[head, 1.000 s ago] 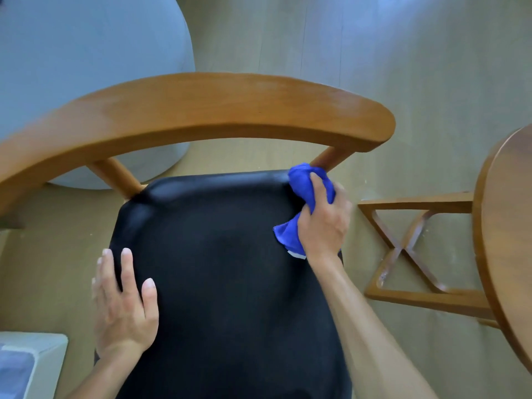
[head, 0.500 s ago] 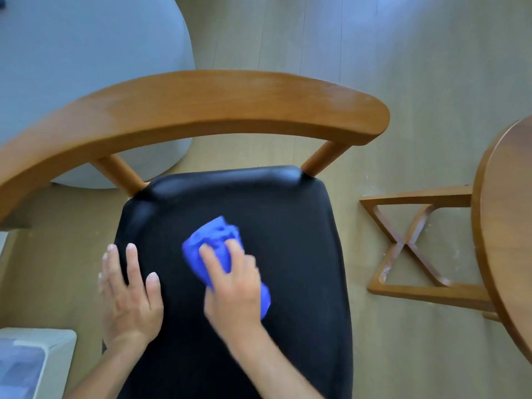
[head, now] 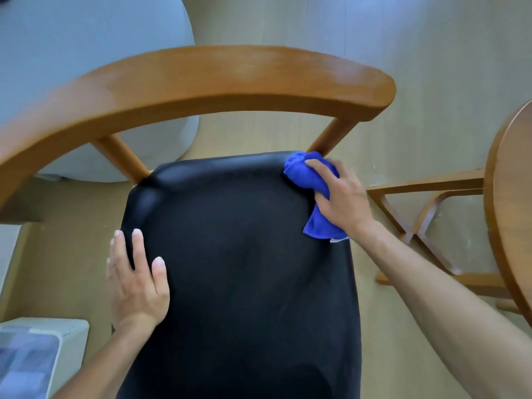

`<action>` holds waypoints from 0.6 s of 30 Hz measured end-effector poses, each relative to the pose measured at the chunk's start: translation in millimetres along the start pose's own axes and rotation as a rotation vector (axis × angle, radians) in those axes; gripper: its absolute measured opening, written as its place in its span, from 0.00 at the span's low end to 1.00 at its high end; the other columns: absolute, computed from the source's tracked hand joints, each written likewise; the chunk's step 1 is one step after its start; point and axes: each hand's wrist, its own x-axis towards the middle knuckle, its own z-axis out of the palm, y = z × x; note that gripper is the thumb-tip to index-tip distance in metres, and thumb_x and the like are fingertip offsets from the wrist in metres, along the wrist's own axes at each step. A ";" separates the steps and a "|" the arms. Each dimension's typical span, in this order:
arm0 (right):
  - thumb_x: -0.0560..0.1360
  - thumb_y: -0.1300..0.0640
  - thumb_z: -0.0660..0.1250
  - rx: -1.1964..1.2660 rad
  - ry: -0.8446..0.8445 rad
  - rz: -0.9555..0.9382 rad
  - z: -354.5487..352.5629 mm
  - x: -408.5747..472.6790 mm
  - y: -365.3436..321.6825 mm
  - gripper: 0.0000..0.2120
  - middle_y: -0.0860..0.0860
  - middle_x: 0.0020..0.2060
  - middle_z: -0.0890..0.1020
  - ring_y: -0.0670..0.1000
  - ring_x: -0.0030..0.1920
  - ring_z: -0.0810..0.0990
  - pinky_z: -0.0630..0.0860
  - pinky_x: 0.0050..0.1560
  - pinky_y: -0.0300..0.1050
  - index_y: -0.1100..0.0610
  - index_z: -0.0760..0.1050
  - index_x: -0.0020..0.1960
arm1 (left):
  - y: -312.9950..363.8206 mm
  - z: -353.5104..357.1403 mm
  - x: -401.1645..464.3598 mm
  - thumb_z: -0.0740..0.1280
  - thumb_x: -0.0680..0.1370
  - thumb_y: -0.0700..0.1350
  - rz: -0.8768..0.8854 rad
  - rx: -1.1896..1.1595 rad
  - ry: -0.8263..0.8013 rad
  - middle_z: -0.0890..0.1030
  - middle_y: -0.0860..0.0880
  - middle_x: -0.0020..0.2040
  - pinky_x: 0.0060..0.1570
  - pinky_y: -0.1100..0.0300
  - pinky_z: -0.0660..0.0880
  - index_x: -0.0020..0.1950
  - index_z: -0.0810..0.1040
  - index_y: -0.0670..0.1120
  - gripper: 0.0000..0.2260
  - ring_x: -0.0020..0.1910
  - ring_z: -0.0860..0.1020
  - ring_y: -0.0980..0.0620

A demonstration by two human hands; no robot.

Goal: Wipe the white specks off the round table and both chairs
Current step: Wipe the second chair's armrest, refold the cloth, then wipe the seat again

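Observation:
A wooden chair with a curved backrest [head: 201,82] and a black padded seat [head: 244,269] fills the middle of the view. My right hand [head: 342,197] grips a bunched blue cloth [head: 313,180] and presses it on the seat's far right corner, beside the backrest post. My left hand [head: 135,280] rests flat on the seat's left edge, fingers straight. The round wooden table [head: 512,197] shows only as an edge at the right. I see no white specks on the seat.
The table's wooden X-shaped base [head: 417,226] stands on the floor right of the chair, with faint white specks on the floor around it. A pale blue rounded seat [head: 86,67] sits behind the chair. A white box [head: 43,358] is at the lower left.
My right hand swept the cloth from the seat's far right corner to its middle and back to that corner. My left hand stayed on the left edge.

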 end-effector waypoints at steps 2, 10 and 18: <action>0.67 0.65 0.67 0.048 -0.020 0.074 2.4 -15.6 -14.9 0.29 0.56 0.62 0.74 0.60 0.53 0.76 0.77 0.53 0.51 0.51 0.74 0.67 | -0.3 -0.6 0.3 0.49 0.79 0.52 -0.012 0.005 -0.011 0.56 0.35 0.76 0.72 0.40 0.56 0.76 0.58 0.40 0.28 0.74 0.57 0.35; 0.69 0.64 0.57 0.134 -0.310 -0.494 -1.1 -250.9 -103.5 0.21 0.54 0.55 0.73 0.55 0.36 0.73 0.74 0.35 0.48 0.45 0.74 0.56 | 1.8 -7.8 0.6 0.48 0.79 0.53 -0.017 0.078 -0.089 0.55 0.34 0.76 0.72 0.38 0.56 0.77 0.57 0.40 0.29 0.74 0.56 0.35; 0.74 0.66 0.55 -0.059 -0.358 -0.949 -26.3 -176.4 -32.4 0.23 0.52 0.59 0.74 0.57 0.42 0.76 0.76 0.40 0.49 0.43 0.70 0.61 | 23.5 -17.9 -23.3 0.52 0.77 0.58 0.374 0.307 -0.212 0.58 0.39 0.76 0.68 0.33 0.57 0.76 0.61 0.51 0.28 0.75 0.56 0.36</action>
